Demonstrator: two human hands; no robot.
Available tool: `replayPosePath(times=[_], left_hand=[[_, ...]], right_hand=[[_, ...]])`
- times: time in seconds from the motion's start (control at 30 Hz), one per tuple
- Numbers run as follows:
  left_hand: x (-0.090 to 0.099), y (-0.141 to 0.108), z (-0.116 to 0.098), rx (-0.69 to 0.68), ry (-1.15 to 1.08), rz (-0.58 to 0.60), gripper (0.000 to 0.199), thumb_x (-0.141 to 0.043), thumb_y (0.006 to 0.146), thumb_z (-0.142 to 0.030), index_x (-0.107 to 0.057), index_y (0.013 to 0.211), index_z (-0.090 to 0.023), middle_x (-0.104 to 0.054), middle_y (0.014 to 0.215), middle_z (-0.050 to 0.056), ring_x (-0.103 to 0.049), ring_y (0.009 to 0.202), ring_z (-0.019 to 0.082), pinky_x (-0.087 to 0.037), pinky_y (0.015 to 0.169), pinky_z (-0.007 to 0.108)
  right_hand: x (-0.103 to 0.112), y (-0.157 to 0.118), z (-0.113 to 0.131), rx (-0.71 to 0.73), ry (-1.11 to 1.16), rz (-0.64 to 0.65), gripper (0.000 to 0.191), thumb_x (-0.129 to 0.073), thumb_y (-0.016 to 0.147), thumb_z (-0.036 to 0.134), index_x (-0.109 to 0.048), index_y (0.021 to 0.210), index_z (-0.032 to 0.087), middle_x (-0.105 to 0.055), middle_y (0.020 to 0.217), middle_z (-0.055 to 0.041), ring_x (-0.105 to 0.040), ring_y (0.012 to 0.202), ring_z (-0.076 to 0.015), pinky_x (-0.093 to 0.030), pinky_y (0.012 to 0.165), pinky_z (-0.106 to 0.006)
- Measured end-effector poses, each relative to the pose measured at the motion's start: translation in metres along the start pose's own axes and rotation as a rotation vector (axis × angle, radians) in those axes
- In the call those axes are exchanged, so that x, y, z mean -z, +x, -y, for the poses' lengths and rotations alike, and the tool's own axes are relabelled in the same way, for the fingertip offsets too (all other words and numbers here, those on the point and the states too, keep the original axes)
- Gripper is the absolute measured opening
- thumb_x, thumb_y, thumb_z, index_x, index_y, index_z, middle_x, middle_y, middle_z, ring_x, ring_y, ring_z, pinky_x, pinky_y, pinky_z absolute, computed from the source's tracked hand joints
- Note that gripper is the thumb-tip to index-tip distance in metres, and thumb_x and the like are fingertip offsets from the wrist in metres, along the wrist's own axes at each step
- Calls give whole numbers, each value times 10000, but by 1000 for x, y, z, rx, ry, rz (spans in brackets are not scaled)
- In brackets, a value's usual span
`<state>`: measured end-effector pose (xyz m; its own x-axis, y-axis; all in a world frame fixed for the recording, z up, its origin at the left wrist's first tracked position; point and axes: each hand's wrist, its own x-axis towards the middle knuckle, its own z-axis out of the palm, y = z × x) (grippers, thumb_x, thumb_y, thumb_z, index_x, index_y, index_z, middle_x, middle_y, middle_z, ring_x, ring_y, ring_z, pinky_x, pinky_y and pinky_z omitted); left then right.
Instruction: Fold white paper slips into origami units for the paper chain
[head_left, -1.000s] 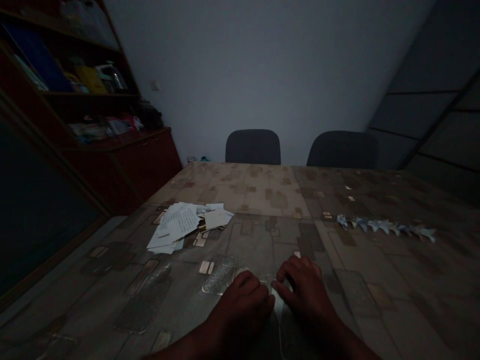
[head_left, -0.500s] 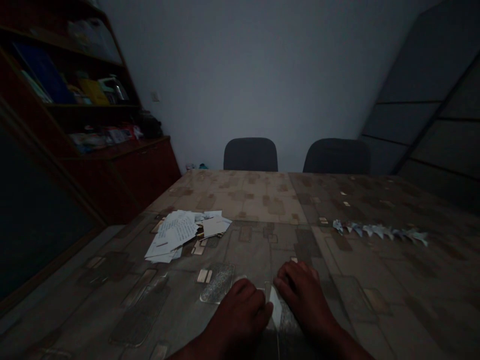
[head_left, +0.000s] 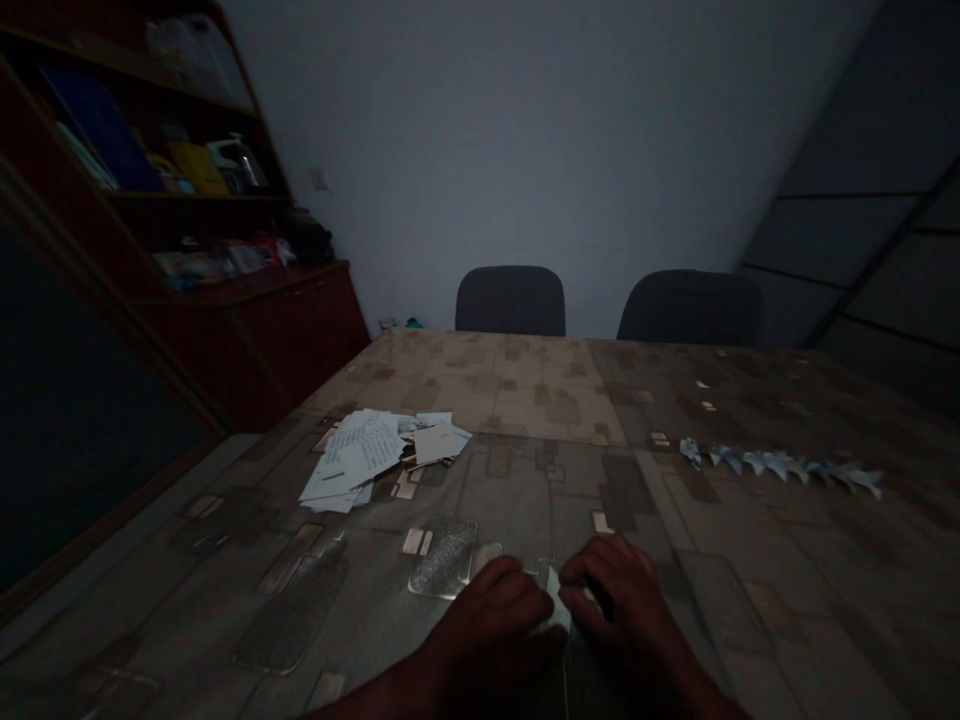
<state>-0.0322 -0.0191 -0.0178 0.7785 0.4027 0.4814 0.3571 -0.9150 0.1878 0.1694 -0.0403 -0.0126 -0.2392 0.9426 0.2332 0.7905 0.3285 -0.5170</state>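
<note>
A small pale piece of paper (head_left: 559,602) stands out between my two hands at the bottom centre, over the patterned table. My left hand (head_left: 499,615) has its fingers curled against the paper's left side. On its right side, the bent fingers of my right hand (head_left: 615,590) pinch the paper near its upper end. The lower part of the paper is dark and partly hidden by my fingers. A loose pile of paper sheets (head_left: 360,455), some with writing, lies to the left. A row of small folded paper pieces (head_left: 780,466) stretches across the right side.
The table (head_left: 517,395) has a patterned cover. Behind its far edge stand two dark chairs (head_left: 510,300) (head_left: 690,305) by the wall. A red-brown cabinet (head_left: 292,325) with filled shelves stands at the left.
The view has shifted slightly. My hands have come closer together around the paper, with my left fingers now covering more of it and my right fingers closed on its upper part.
</note>
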Motion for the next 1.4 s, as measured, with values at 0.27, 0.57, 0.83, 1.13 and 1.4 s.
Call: replayPosePath(times=[0.27, 0.57, 0.83, 1.13, 1.4], left_hand=[[-15, -5, 1, 86, -123, -95, 239, -450, 962, -254, -554, 760, -179, -566, 694, -5, -503, 688, 131, -417, 730, 264], [10, 5, 4, 283, -454, -146, 157, -551, 846, -148, -696, 897, -183, -693, 792, 42, -599, 735, 156, -418, 691, 253], [12, 30, -5, 958, -1122, -145, 217, -695, 678, -275, -715, 798, -95, -656, 680, 42, -557, 630, 158, -412, 607, 249], [8, 36, -10, 995, -953, -226, 141, -631, 664, -230, -613, 582, -117, -510, 529, -23, -426, 541, 110, -319, 523, 215], [7, 30, -11, 934, -825, -179, 142, -601, 666, -216, -597, 551, -133, -504, 525, -22, -442, 540, 115, -330, 526, 214]], right_hand=[[-8, -3, 12, -73, -44, -24, 146, -697, 675, 135, -606, 731, 234, -615, 762, 10, -548, 793, -214, -348, 786, -388], [9, 6, 5, -104, 395, -94, 130, -534, 822, 267, -522, 704, 212, -543, 728, -7, -530, 725, -192, -400, 663, -299], [8, 4, 19, -238, 694, -105, 185, -560, 843, 369, -569, 765, 202, -585, 735, -8, -548, 720, -184, -423, 663, -281], [3, 5, 32, -288, 693, -266, 303, -664, 713, 338, -563, 968, 209, -560, 743, 18, -545, 697, -174, -431, 656, -277], [1, 5, 18, -293, 682, -162, 178, -587, 802, 370, -570, 766, 197, -552, 687, 5, -531, 668, -175, -415, 612, -268]])
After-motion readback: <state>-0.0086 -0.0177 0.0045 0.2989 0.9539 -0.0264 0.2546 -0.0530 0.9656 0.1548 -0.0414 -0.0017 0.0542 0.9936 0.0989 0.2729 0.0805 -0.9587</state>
